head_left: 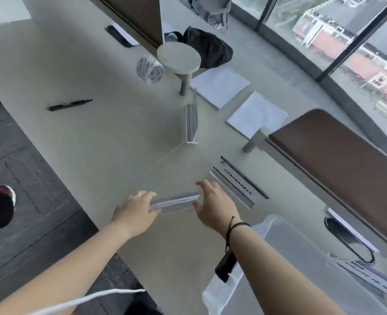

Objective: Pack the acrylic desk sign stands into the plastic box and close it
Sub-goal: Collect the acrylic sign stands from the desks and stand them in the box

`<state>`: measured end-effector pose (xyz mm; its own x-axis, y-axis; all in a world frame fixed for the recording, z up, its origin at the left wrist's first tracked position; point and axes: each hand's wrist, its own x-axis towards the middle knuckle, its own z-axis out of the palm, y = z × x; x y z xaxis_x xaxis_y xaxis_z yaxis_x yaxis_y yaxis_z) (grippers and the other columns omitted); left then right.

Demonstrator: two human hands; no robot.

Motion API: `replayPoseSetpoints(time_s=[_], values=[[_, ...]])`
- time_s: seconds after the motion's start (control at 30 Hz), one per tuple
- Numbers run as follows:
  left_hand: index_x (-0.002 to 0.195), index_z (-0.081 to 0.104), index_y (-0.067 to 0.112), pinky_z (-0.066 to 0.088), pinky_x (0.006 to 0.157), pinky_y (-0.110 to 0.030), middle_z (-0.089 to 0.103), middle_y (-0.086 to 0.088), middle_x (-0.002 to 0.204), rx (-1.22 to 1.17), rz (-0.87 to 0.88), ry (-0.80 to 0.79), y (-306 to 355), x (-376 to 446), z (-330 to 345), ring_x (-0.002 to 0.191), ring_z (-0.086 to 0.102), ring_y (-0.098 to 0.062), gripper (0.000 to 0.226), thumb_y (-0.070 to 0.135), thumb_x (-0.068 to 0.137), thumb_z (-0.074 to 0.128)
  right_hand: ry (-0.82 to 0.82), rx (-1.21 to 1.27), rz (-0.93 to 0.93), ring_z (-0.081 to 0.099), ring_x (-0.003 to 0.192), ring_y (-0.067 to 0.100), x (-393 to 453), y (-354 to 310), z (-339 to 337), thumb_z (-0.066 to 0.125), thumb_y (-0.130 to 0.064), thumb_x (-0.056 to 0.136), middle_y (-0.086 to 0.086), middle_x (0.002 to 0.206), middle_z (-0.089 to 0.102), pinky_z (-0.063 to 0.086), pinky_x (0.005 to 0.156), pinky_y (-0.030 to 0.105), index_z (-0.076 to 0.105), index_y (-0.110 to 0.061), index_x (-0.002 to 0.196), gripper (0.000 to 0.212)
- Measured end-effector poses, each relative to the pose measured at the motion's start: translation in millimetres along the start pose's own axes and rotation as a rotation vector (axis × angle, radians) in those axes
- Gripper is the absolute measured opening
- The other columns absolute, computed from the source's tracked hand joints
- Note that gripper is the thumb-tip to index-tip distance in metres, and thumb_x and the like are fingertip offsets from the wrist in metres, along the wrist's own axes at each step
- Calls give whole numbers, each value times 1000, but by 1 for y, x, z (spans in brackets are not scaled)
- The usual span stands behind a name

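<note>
We are at the pick-up of one acrylic stand point(174, 202), which lies on its side near the front edge of the grey desk point(79, 142). Our left hand point(134, 211) has its fingers on the stand's left end; our right hand point(213, 202) is at the right end, fingers spread and curved, thumb low. We judge the left to be pinching the end already, while the right looks open and only just meeting the acrylic — whether it presses yet we cannot tell.

The plastic box point(276, 260) sits to our right and close, open-topped, with what seems to be a stand point(367, 277) already inside at the far right. Two more wait on the desk: a flat stand with a printed strip point(238, 183) just beyond the right hand, and an upright clear stand point(191, 123) farther off toward the paper pads point(219, 87).

To do this step well:
- Settle both ends evenly before lifting — clear acrylic is slick and its edges are hard to read against the desk.
- Keep the piece level and carry it right, low over the desk.
- Clear the box's near rim, then lay it flat alongside what is there, not across it, so the lid can seat later.
- The lid itself we do not see in view.
</note>
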<state>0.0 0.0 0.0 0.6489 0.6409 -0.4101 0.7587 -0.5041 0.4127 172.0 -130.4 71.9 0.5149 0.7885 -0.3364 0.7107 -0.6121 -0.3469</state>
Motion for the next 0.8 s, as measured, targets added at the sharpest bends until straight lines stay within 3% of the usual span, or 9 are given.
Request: replayPoseSetpoints(time_s=[0.17, 0.27, 0.37, 0.53, 0.7, 0.8], values=[[112, 60, 32, 41, 66, -31, 67, 7, 109, 151, 63, 56, -1, 13, 6, 97, 63, -23, 29, 50, 99, 40, -192, 53, 134, 54, 121, 28, 22, -2, 18, 57, -31, 92, 5, 145, 39, 48, 97, 42, 28, -24, 147, 62], [101, 60, 30, 38, 61, -31, 69, 6, 97, 174, 82, 43, -1, 15, 4, 86, 65, -24, 29, 49, 100, 38, -243, 28, 144, 50, 127, 26, 25, -2, 26, 54, -30, 95, 4, 149, 34, 44, 103, 40, 30, -18, 147, 58], [101, 60, 29, 36, 60, -31, 69, 4, 96, 187, 89, 44, -2, 17, 7, 86, 65, -27, 30, 48, 101, 37, -234, 48, 171, 51, 124, 28, 26, -1, 33, 45, -20, 99, 5, 148, 34, 44, 102, 39, 38, -13, 142, 44], [102, 61, 28, 34, 60, -31, 70, 2, 99, 191, 90, 20, -1, 16, 2, 89, 66, -29, 31, 47, 101, 37, -248, 124, 205, 41, 136, 27, 28, 3, 39, 38, -9, 97, 7, 156, 24, 35, 111, 37, 30, -12, 148, 51], [110, 63, 34, 38, 63, -33, 72, 0, 104, 139, 97, -26, 2, 14, -6, 93, 65, -32, 30, 46, 102, 36, -267, 204, 234, 26, 146, 20, 22, 4, 29, 41, -15, 99, 7, 159, 22, 25, 118, 33, 20, -12, 153, 58], [116, 63, 38, 39, 64, -33, 72, 0, 107, 108, 97, -9, 14, 7, -11, 96, 65, -33, 27, 41, 101, 41, -199, 326, 265, 30, 144, 20, 9, 6, 20, 48, -23, 98, 5, 159, 24, 27, 116, 32, 11, -18, 155, 68]])
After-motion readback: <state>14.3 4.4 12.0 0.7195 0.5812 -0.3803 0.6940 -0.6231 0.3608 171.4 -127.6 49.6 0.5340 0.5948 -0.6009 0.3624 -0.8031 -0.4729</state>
